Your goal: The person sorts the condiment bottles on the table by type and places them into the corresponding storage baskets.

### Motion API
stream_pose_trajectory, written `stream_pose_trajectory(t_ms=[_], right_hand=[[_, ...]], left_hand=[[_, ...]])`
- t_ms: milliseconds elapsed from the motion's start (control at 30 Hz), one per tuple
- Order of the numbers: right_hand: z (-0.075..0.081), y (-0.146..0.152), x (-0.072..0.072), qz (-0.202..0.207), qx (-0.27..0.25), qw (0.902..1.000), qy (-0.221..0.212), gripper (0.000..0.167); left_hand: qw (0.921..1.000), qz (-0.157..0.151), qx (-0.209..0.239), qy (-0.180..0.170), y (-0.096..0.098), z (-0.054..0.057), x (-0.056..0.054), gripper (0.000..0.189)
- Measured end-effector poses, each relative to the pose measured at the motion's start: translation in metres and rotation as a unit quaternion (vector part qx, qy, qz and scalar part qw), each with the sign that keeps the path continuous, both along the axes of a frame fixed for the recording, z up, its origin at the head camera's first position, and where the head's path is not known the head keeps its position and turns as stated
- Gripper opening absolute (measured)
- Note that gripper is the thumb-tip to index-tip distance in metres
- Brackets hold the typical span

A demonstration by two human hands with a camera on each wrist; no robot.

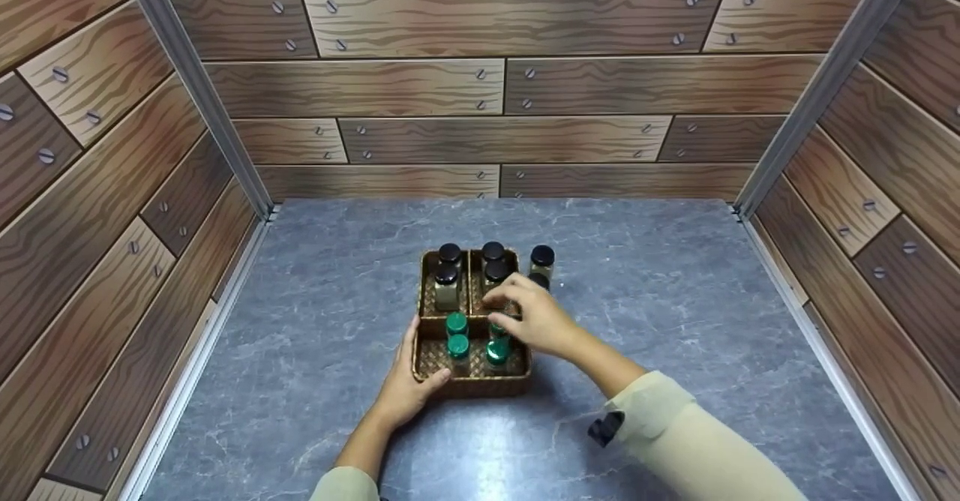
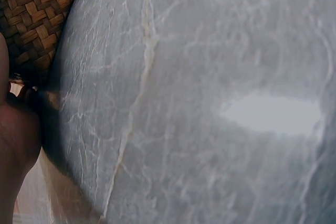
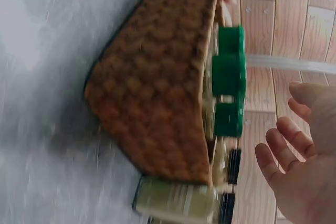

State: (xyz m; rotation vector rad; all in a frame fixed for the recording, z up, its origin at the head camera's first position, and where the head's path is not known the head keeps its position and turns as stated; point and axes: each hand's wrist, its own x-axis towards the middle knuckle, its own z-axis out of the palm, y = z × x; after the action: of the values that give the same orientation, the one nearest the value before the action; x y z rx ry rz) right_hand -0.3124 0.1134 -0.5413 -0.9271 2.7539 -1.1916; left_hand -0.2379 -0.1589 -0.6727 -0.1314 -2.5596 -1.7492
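A woven basket with three compartments stands on the table. My left hand grips its front left corner, thumb over the front rim and fingers along the left wall. Several green-lidded jars stand in the wide front compartment. Each back compartment holds two black-lidded jars. Over the basket's right side hovers my right hand, fingers loosely bent and nothing between them, partly hiding the lids below. The right wrist view shows this hand empty beside the green lids.
Outside the basket, against its right side, two more black-lidded jars stand on the grey marbled table. Wood-patterned panels with metal corner posts enclose the back and both sides.
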Motion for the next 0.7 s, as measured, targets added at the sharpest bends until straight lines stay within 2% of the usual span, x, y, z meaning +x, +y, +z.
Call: stream_pose_trajectory(t_ms=[200, 400, 533, 700], right_hand=[[0.000, 0.021, -0.018, -0.028, 0.009, 0.9995, 0.010, 0.033], [-0.009, 0.038, -0.037, -0.053, 0.008, 0.9985, 0.012, 0.035], [-0.015, 0.048, -0.047, -0.060, -0.006, 0.9980, 0.020, 0.038], [-0.018, 0.053, -0.056, -0.061, 0.005, 0.9981, 0.003, 0.046]], left_hand=[[1.0000, 0.002, -0.002, -0.002, 0.000, 0.001, 0.001, 0.113], [1.0000, 0.004, -0.004, -0.008, 0.001, 0.000, 0.001, 0.111], [0.9999, 0.003, -0.008, -0.006, 0.000, 0.000, 0.001, 0.112], [0.9999, 0.005, -0.010, -0.010, 0.001, 0.002, 0.001, 0.113]])
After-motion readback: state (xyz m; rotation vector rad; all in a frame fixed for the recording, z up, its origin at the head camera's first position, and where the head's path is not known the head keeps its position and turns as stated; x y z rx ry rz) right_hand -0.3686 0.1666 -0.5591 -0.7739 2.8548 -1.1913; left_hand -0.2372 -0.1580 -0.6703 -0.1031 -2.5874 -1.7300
